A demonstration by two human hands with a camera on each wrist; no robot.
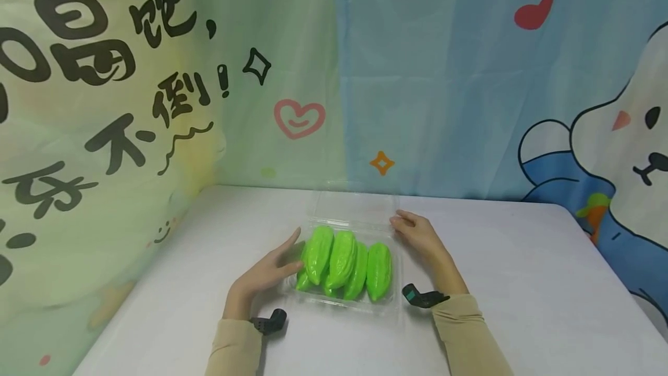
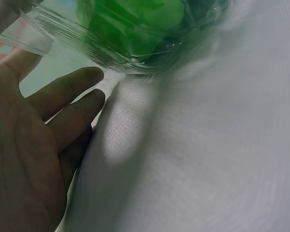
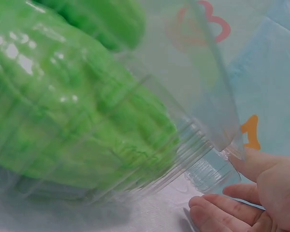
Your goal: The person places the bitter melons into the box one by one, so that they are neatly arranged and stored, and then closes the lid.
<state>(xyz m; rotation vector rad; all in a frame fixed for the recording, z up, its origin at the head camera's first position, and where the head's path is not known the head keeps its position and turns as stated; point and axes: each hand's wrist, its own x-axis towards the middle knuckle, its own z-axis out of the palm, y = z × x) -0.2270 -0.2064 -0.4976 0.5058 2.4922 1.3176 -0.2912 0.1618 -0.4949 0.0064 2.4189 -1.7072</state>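
While our left hand (image 1: pixel 267 271) is resting with straight fingers against the near-left side of a clear, thin plastic clamshell box (image 1: pixel 387 302) of ridged green gourds (image 1: pixel 344 260) mid-table, our right hand (image 1: pixel 417 235) is touching its back-right corner at the raised lid's hinge, fingers relaxed. We judge it light, flexible and slippery; supporting both sides looks safest.

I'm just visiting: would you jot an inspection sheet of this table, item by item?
Surface: white table, covered with cloth.
Job's things: clear plastic clamshell box, its lid open at the back, holding green ridged gourds.
Clutter: nothing seen.
Grippers: left hand rests against the box's left side; right hand touches the far right corner near the lid hinge.
Cables: nothing seen; black wrist cameras only.
Surroundings: cartoon-printed backdrop.
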